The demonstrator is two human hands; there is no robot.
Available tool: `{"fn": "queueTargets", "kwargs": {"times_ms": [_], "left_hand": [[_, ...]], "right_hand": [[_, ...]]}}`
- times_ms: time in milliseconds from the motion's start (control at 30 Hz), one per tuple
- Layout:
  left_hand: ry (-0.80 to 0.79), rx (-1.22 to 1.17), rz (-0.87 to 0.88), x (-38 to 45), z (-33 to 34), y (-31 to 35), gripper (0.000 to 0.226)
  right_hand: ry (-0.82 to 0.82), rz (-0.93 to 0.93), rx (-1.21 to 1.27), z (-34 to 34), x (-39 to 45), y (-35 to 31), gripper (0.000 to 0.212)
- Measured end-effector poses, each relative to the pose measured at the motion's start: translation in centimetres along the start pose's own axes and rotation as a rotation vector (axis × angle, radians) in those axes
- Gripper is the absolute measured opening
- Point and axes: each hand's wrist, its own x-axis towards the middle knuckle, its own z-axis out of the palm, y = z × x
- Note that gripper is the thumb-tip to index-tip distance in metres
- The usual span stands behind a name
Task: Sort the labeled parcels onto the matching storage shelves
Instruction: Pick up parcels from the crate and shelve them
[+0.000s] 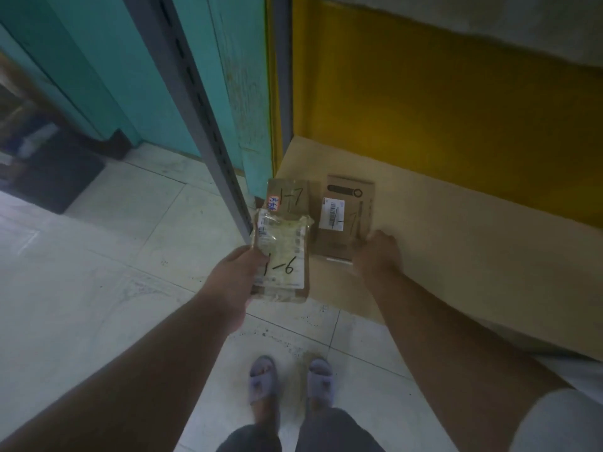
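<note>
shelf: tan cardboard-lined shelf (pixel 456 223) | lay on it: two brown parcels marked 1-7 (pixel 290 199) (pixel 349 216), side by side near left end

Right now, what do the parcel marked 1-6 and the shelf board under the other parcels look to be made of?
The 1-6 parcel in the left hand looks like brown cardboard wrapped in glossy clear tape or film, which wrinkles and glints over the label. The shelf board looks like matte tan fibreboard or cardboard: flat, even, no shine.

brown cardboard parcels (pixel 283 256) with white labels and black handwritten numbers; one (pixel 287 199) bears an orange sticker. tan shelf board (pixel 473 243), yellow back panel (pixel 424 109), teal wall (pixel 114 60), grey upright (pixel 195 102), pale tiled floor (pixel 98 272), lilac slippers (pixel 321 380).
</note>
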Motion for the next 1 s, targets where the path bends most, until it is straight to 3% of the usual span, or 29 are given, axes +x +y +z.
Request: {"fn": "queueTargets", "kwargs": {"times_ms": [100, 167, 233, 500, 600, 733, 800, 1000], "left_hand": [[-0.023, 0.000, 0.027, -1.8, 1.0, 0.4, 0.021], [-0.058, 0.021, 0.056, -3.7, 1.9, 0.7, 0.019], [-0.117, 0.025, 0.094, -5.8, 2.8, 0.7, 0.022], [-0.308, 0.163, 0.356, -12.5, 1.4, 3.2, 0.050], [-0.324, 0.238, 0.528, -14.5, -0.7, 5.7, 0.060], [-0.368, 0.345, 0.767, -18.0, -2.5, 10.3, 0.057], [-0.391, 0.452, 0.889, -20.4, -2.8, 13.1, 0.068], [-0.221, 0.724, 1.259, -27.0, -2.1, 21.9, 0.105]], "right_hand": [[-0.257, -0.128, 0.517, -2.8, -3.1, -0.9, 0.036], [-0.480, -0.171, 0.831, -5.4, -6.2, -1.1, 0.044], [-0.554, -0.276, 0.890, -7.8, -9.0, -0.8, 0.051], [-0.173, -0.488, 0.901, -16.1, -17.4, -0.6, 0.046], [-0.004, -0.531, 0.862, -18.6, -21.0, -1.7, 0.048], [0.181, -0.579, 0.870, -22.4, -26.2, -4.2, 0.050], [0.254, -0.629, 0.872, -25.1, -28.6, -5.6, 0.048], [0.367, -0.709, 0.959, -35.3, -31.7, -10.3, 0.026]]}}
